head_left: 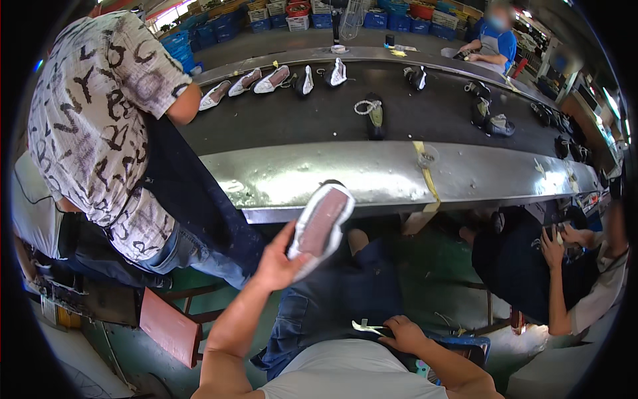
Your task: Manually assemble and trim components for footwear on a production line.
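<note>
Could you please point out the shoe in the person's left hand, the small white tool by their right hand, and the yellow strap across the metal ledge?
shoe (320,225), head view, on its brown sole.
white tool (364,326), head view, on its middle.
yellow strap (428,178), head view, on its mid-length.

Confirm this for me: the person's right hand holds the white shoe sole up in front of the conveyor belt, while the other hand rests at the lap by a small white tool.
Wrong on the hand. In the head view the left hand holds up the white shoe sole before the conveyor belt; the right hand rests at the lap by the small white tool.
</note>
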Demonstrator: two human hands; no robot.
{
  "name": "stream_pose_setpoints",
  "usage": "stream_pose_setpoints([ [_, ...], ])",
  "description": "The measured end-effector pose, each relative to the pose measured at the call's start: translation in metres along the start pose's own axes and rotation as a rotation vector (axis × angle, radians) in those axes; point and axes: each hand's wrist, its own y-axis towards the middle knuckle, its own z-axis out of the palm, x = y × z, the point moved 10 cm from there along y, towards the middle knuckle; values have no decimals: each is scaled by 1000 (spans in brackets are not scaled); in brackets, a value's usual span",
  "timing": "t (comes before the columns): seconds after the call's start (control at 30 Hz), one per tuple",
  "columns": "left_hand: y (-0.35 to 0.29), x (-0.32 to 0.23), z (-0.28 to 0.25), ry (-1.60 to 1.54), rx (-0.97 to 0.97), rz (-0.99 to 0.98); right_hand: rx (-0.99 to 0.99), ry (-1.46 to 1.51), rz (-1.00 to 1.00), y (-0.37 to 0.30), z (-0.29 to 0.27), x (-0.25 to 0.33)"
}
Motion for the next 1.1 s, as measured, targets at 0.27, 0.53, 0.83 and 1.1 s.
stream_pose_setpoints([
  [0.27,-97,60,126,64,528,-233,-102,8,-18,-20,-32,6],
  [0.53,-110,68,184,682,688,170,-563,-56,-267,142,-208,27],
  [0.83,-49,124,223,505,769,-340,-911,-425,329,389,-307,-85],
  [1.1,-16,151,209,348,789,-363,-612,-295,437,490,-336,-98],
])
